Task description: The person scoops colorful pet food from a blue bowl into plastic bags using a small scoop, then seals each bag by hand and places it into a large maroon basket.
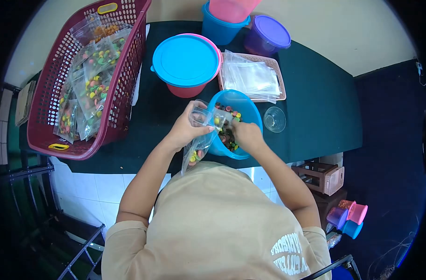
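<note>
My left hand (190, 125) grips a clear plastic bag (197, 148) by its upper part. Pink, yellow and green candies lie at the bottom of the bag, which hangs beside a blue tub. Over the left part of this blue tub (254, 109), my right hand (247, 136) has its fingers closed around what looks like a small clear cup (221, 118) with a few candies in it, close against the bag's mouth. The fingertips are blurred and partly hidden. More mixed candies (228, 138) lie inside the tub below.
A maroon basket (112, 100) with filled bags stands left. Behind are a blue-lidded tub (186, 60), a purple-lidded tub (272, 31) and a tray (281, 88) of flat plastic bags (250, 77). A clear glass (274, 119) stands right of the blue tub.
</note>
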A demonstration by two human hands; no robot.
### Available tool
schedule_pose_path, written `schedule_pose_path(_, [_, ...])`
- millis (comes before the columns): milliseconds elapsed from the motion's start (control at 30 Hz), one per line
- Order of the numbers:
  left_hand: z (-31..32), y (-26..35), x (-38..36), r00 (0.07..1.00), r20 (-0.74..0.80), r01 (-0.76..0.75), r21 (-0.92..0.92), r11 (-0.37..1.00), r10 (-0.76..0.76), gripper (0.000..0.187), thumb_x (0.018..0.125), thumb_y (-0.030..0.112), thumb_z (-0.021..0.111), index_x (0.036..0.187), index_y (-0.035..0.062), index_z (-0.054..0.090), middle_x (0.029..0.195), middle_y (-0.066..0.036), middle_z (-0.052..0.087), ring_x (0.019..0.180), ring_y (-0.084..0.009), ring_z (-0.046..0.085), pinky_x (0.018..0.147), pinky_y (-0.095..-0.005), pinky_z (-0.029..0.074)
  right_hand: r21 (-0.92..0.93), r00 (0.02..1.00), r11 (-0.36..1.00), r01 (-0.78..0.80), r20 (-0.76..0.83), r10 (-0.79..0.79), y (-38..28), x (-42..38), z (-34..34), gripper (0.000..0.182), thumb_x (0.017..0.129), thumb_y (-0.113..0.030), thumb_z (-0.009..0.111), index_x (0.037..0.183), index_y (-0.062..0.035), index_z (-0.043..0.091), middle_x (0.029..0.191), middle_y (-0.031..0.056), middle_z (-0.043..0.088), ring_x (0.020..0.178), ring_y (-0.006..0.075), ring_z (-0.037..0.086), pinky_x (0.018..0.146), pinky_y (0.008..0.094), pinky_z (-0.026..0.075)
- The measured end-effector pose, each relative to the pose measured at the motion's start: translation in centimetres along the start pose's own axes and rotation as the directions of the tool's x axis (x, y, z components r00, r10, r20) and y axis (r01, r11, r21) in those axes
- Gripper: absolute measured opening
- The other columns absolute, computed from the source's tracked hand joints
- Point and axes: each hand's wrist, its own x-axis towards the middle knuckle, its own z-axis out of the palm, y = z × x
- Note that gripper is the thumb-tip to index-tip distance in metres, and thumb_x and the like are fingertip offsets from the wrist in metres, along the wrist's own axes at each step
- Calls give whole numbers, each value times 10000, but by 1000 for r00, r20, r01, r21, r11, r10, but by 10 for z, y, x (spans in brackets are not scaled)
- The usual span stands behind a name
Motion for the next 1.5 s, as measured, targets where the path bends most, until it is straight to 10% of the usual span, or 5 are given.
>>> schedule_pose_path(267, [-4,3,-7,995,-96,7,22,1000,-5,632,723,40,757,1225,70,376,1008,-104,600,919,-171,600,832,-321,480,561,936,818,-125,341,-92,-5,1,6,316,952,-287,465,1089,-55,631,865,189,648,845,307,639,755,393,498])
schedule_pose_path(367, [-15,5,-11,991,-134,26,87,996,-14,661,718,67,773,1243,73,371,1001,-106,590,921,-182,595,813,-330,482,771,827,376,-514,562,-22,-9,-1,-20,296,941,-256,464,1028,-31,635,710,47,565,688,147,545,664,310,457])
schedule_pose_path(800, [-32,18,-44,975,-220,93,317,944,-22,904,635,220,849,1331,70,291,1147,-190,530,1034,-257,566,868,-393,480,817,921,428,-387,365,137,20,-25,-56,235,956,-218,510,1025,-34,639,716,-20,519,608,64,428,560,212,354])
schedule_pose_path(967, [-11,38,-57,920,-176,-69,807,587,350,893,570,185,834,1317,87,356,1249,-143,487,1145,-280,514,965,-388,424,762,965,596,-251,152,212,13,-34,-78,252,938,-229,531,993,-18,659,647,35,540,593,100,468,558,274,390])
schedule_pose_path(1500, [7,40,-61,937,85,-251,836,487,338,1006,518,277,853,1370,157,334,1297,-115,439,1197,-313,466,1050,-525,307,781,987,617,-94,-10,162,-8,-47,-133,186,898,-167,606,879,13,649,666,56,580,610,83,473,563,258,391])
